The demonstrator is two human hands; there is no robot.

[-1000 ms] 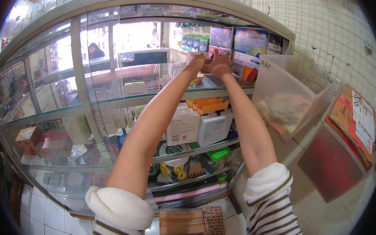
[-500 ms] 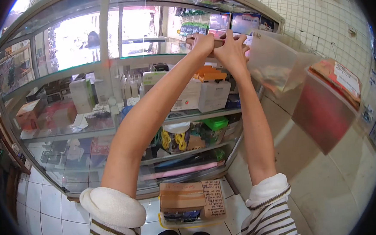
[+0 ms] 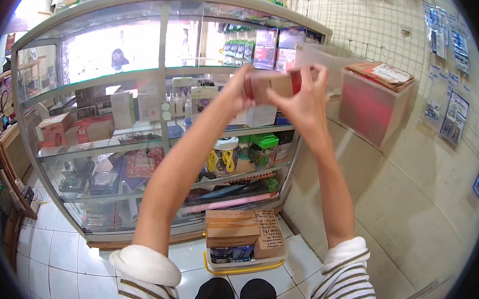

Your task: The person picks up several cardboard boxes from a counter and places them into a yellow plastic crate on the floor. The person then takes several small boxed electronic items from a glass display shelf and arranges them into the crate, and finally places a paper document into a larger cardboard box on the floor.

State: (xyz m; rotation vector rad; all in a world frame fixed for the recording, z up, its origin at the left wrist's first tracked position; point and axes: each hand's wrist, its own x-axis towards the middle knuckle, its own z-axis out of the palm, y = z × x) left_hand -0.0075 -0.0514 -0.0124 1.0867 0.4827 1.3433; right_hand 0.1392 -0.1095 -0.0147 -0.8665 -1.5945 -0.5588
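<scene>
Both hands are raised in front of the glass display cabinet (image 3: 161, 39), with a small brown cardboard box (image 3: 278, 86) between them. Red bands show near the two ends of the box. My left hand (image 3: 238, 91) grips its left end, slightly smeared by motion. On the right end, my right hand (image 3: 305, 100) has its thumb low on the front and its fingers over the top edge. Behind the box, a white box (image 3: 261, 116) on the middle shelf is partly covered.
Boxes and jars fill the cabinet shelves. At the right wall stands a translucent bin (image 3: 378, 105) with red contents and a brown packet (image 3: 380, 76) on top. A tub with a yellow handle (image 3: 247, 269) holds cartons on the tiled floor near my feet.
My hands have drawn the cardboard box out from the upper shelf area and slightly down, so more of it shows. The view has shifted, bringing in more of the right wall.
</scene>
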